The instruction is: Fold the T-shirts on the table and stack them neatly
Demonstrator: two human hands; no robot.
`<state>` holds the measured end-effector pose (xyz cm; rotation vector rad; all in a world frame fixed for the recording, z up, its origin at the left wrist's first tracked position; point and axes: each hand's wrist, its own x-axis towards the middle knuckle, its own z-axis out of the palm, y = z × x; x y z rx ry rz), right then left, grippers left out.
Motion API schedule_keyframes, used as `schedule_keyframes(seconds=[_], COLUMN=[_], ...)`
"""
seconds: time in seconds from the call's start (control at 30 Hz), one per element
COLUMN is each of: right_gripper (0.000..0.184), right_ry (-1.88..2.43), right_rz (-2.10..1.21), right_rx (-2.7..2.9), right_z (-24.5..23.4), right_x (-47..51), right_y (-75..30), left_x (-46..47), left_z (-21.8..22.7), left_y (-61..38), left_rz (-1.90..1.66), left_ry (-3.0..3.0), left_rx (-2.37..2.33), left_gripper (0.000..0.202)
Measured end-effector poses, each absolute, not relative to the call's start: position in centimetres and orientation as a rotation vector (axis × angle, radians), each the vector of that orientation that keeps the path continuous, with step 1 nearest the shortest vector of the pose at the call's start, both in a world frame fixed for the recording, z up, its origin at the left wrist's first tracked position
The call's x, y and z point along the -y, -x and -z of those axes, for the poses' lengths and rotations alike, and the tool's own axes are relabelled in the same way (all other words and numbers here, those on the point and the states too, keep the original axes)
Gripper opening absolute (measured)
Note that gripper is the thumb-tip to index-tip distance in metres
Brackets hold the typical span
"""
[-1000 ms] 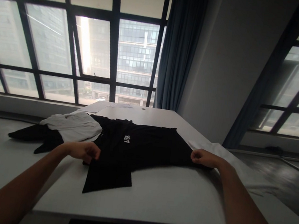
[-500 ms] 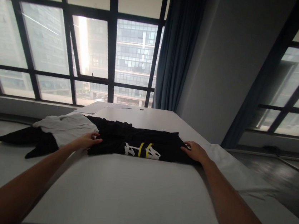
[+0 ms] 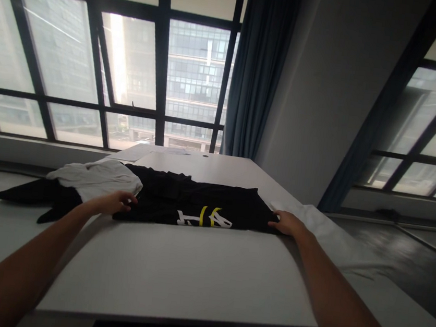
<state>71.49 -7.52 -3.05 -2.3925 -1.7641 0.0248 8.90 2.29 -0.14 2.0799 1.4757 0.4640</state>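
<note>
A black shirt (image 3: pixel 165 207) with white and yellow lettering lies folded in a long strip across the white table (image 3: pixel 190 270). My left hand (image 3: pixel 113 203) is at its left end, thumb and fingers pinched at the near edge. At the opposite end, my right hand (image 3: pixel 290 224) grips the right edge, fingertips partly hidden by the cloth. Beyond my left hand a light grey garment (image 3: pixel 96 178) with black parts (image 3: pixel 29 189) lies crumpled, touching or overlapping the shirt's left end.
Papers (image 3: pixel 133 151) lie at the table's far left corner. A whitish cloth (image 3: pixel 335 240) spreads along the right side. Behind stand large windows (image 3: pixel 127 59), a blue curtain (image 3: pixel 250 83) and a grey pillar (image 3: pixel 313 90). The table's near edge runs below my forearms.
My left hand has moved left, and the shirt's near left corner has shifted left with it. The right hand stays at the right edge. The view has tilted slightly down.
</note>
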Motion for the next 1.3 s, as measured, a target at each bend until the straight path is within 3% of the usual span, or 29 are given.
schedule_keyframes(seconds=[0.2, 0.57, 0.73, 0.87, 1.07, 1.3], right_gripper=[0.052, 0.039, 0.032, 0.033, 0.047, 0.037], right_ry=[2.449, 2.235, 2.187, 2.149, 2.128, 2.016], right_rz=[0.036, 0.119, 0.189, 0.149, -0.077, 0.012], right_rx=[1.734, 1.703, 1.655, 1.635, 1.717, 1.748], right_z=[3.0, 1.6, 1.4, 2.0, 2.8, 2.5], right_x=[8.0, 8.4, 8.4, 8.1, 7.7, 7.5], right_y=[-70.9, -70.6, -70.0, -69.9, -70.5, -70.6], left_x=[-1.6, -0.7, -0.3, -0.7, -2.0, -3.0], left_z=[-0.3, -0.9, -1.5, -0.4, 1.8, 0.6], left_y=[-7.7, -8.7, -8.0, -11.1, -14.9, -13.4], left_rz=[-0.173, -0.212, -0.043, -0.367, -0.508, -0.970], left_ry=[-2.013, -2.213, -2.084, -2.369, -2.576, -2.210], left_rx=[-1.526, -1.513, -1.538, -1.650, -1.473, -1.757], left_gripper=[0.070, 0.062, 0.075, 0.069, 0.036, 0.046])
